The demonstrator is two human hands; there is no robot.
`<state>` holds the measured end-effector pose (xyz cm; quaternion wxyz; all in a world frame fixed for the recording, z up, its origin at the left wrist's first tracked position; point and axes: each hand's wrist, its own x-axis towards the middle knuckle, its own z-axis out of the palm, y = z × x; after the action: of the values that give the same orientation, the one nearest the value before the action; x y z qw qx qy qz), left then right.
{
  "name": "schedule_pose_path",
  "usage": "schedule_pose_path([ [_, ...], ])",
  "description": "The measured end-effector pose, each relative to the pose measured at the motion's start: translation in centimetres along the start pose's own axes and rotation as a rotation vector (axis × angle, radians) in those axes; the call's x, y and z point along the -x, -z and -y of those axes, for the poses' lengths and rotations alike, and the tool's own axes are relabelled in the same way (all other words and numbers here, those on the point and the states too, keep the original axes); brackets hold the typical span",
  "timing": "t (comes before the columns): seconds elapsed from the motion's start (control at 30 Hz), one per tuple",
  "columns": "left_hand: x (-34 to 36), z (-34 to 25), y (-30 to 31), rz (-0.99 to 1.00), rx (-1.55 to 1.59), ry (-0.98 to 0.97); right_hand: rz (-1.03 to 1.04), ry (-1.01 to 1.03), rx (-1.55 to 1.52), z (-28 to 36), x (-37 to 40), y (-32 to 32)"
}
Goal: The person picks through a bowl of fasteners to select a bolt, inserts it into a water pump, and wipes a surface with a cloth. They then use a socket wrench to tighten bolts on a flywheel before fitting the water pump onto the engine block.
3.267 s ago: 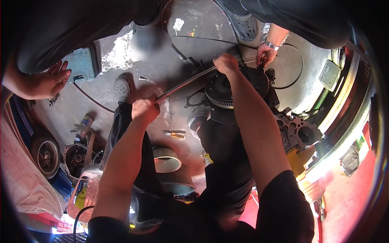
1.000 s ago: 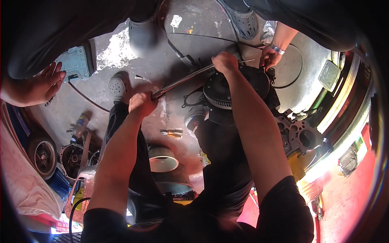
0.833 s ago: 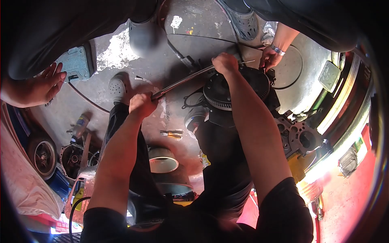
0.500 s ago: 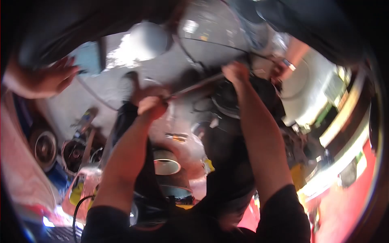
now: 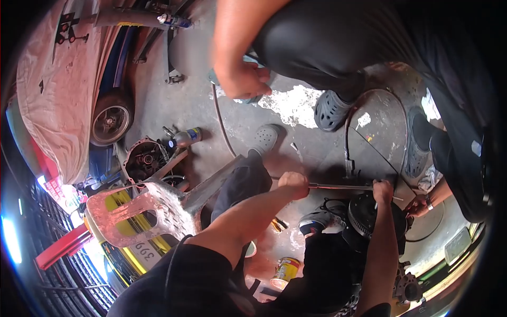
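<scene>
My left hand is wrapped around a long, thin metal bar. At the bar's right end, my right hand grips it with closed fingers, just above a dark round part with a toothed rim. That toothed part sits by my right leg, on a larger dark assembly partly hidden by my forearm. Beside its right side is another person's hand, with a band on the wrist. Orange-handled pliers lie on the floor below my left hand.
A worn plastic chair stands at my left. Beyond it are a metal housing and a spray can. A yellow-red tin stands between my legs. Another person's blurred hand hangs at the top; a hose crosses the floor.
My view has swung left, bringing the chair and covered car further in. Both hands still grip the bar, which slanted before and now looks nearly level.
</scene>
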<state>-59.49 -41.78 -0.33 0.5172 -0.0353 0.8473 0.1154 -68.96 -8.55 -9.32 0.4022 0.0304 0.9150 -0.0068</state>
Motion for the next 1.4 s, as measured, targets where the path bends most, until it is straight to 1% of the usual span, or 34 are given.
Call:
schedule_pose_path([
  [0.07,-0.2,0.1,-0.6,-0.060,0.010,0.006,-0.027,-0.001,0.009,-1.7,-1.4,-2.5],
  [0.1,-0.2,0.0,-1.0,-0.073,0.027,0.011,-0.008,0.086,0.072,-2.7,-2.0,-3.4],
  [0.2,0.6,0.0,-0.6,-0.066,0.082,-0.011,-0.011,0.076,0.067,-2.6,-1.5,-2.6],
  [0.23,1.0,0.1,-0.2,-0.098,0.137,-0.054,-0.038,0.116,0.055,-3.4,-1.7,-3.0],
  [0.27,1.3,0.4,0.2,-0.126,0.110,-0.132,-0.066,0.158,0.046,-4.2,-2.1,-3.5],
  [0.33,0.9,1.5,1.4,-0.014,0.124,-0.160,-0.026,0.030,-0.151,-3.5,-2.1,-2.5],
  [0.43,-0.3,2.6,0.2,-0.027,0.138,-0.277,-0.062,0.162,-0.129,-4.2,-2.4,-3.4],
  [0.47,-0.3,3.0,0.1,-0.004,0.139,-0.281,-0.064,0.098,-0.162,-3.7,-2.2,-3.7],
  [0.53,-0.1,3.0,1.2,0.030,0.142,-0.301,-0.083,-0.036,-0.221,-2.4,-1.2,-2.2],
  [0.57,-0.3,3.1,1.2,0.002,0.134,-0.308,-0.053,-0.040,-0.138,-2.3,-1.4,-1.9],
  [0.63,-0.4,3.2,0.7,-0.040,0.113,-0.319,-0.022,-0.071,-0.086,-2.2,-1.8,-1.8],
  [0.67,-0.8,3.5,0.5,0.011,0.142,-0.272,0.002,-0.095,-0.059,-2.6,-1.7,-2.0],
  [0.73,-1.2,3.4,0.8,0.150,0.196,-0.227,-0.214,0.114,-0.175,-5.7,-3.3,-6.7],
  [0.77,-1.9,3.7,0.6,0.181,0.179,-0.219,-0.196,0.210,-0.052,-6.1,-3.8,-7.0],
  [0.8,-2.1,4.3,0.6,0.181,0.133,-0.221,-0.163,0.275,0.142,-4.5,-3.7,-6.7],
  [0.83,-2.7,4.1,0.6,0.176,0.093,-0.235,-0.126,0.303,0.337,-4.0,-3.2,-6.3],
  [0.87,-3.3,3.6,0.4,0.158,0.065,-0.251,-0.087,0.300,0.487,-3.5,-2.8,-6.2],
  [0.93,-2.7,2.8,-0.8,0.066,0.016,-0.300,-0.027,0.244,0.646,-2.8,-1.3,-5.2],
  [0.97,-2.4,2.7,-1.3,-0.053,0.021,-0.313,-0.130,0.025,0.155,-1.0,0.7,-2.1],
  [1.0,-2.8,3.1,-2.4,-0.090,-0.003,-0.297,-0.109,-0.097,-0.017,-0.1,1.1,-0.8],
  [1.03,-2.4,2.5,-1.4,-0.051,-0.023,-0.245,-0.094,-0.206,-0.201,0.1,1.0,-0.3],
  [1.13,-2.0,1.2,0.2,-0.003,-0.035,-0.171,-0.072,-0.211,-0.359,-0.8,0.7,-0.6],
  [1.23,-2.2,1.6,-0.3,-0.064,-0.013,-0.151,-0.106,-0.174,-0.456,-0.8,0.8,-0.8],
  [1.33,-2.4,2.0,-1.1,-0.142,0.000,-0.221,-0.049,-0.183,-0.439,-1.2,0.3,-1.0],
  [1.4,-2.3,2.2,-1.4,-0.159,0.002,-0.242,-0.131,-0.162,-0.453,-1.3,0.5,-1.9],
])
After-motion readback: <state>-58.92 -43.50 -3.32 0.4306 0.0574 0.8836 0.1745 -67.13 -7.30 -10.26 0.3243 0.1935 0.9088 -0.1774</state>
